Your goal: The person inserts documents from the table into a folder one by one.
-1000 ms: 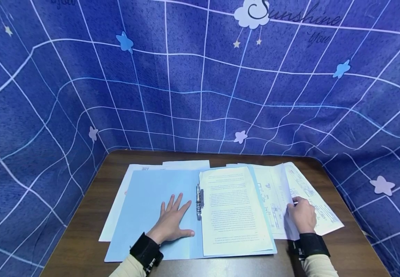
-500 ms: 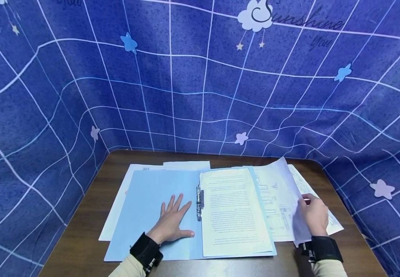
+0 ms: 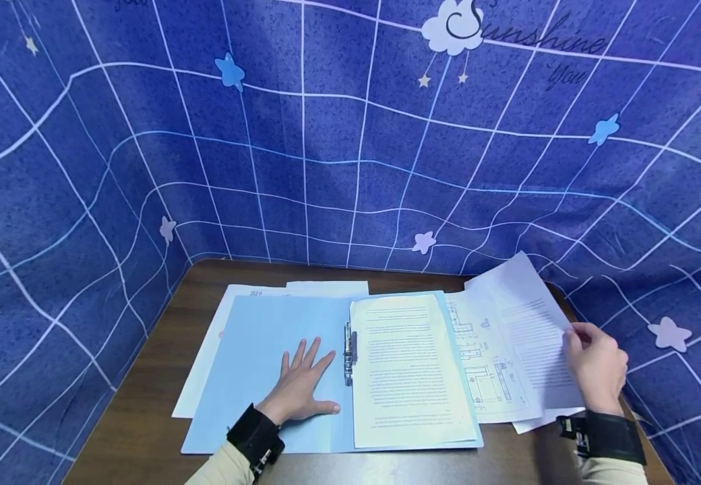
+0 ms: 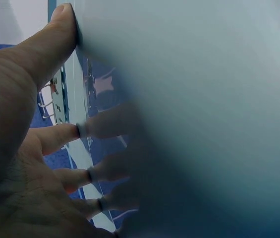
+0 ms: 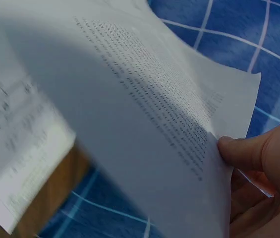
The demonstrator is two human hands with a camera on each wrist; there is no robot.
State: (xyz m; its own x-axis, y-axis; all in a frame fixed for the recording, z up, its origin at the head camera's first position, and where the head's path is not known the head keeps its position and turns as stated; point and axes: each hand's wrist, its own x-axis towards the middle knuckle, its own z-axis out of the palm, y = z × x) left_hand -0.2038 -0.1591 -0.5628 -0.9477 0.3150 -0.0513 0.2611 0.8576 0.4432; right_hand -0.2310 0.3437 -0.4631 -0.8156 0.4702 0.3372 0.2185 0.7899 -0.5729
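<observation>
A light blue folder (image 3: pixel 265 364) lies open on the table, with a metal clip (image 3: pixel 348 353) at its spine and printed sheets (image 3: pixel 411 370) on its right side. My left hand (image 3: pixel 302 391) rests with spread fingers on the folder's bare left cover. Off to the right, my right hand (image 3: pixel 598 364) pinches the edge of a printed sheet (image 3: pixel 538 330) between thumb and fingers. That sheet is lifted and curves up over a page of line drawings (image 3: pixel 490 370). In the right wrist view the thumb (image 5: pixel 239 151) presses on the text side of the sheet.
Loose white papers (image 3: pixel 205 364) stick out from under the folder's left side. Another sheet's corner (image 3: pixel 532 424) shows below the lifted page. The brown wooden table (image 3: pixel 138 397) is bordered by a blue patterned cloth (image 3: pixel 326 135) at the back and sides.
My right hand has moved rightward, drawing the sheet up and over to the right, so its text now shows and it covers the far-right drawing. My left hand has stayed put.
</observation>
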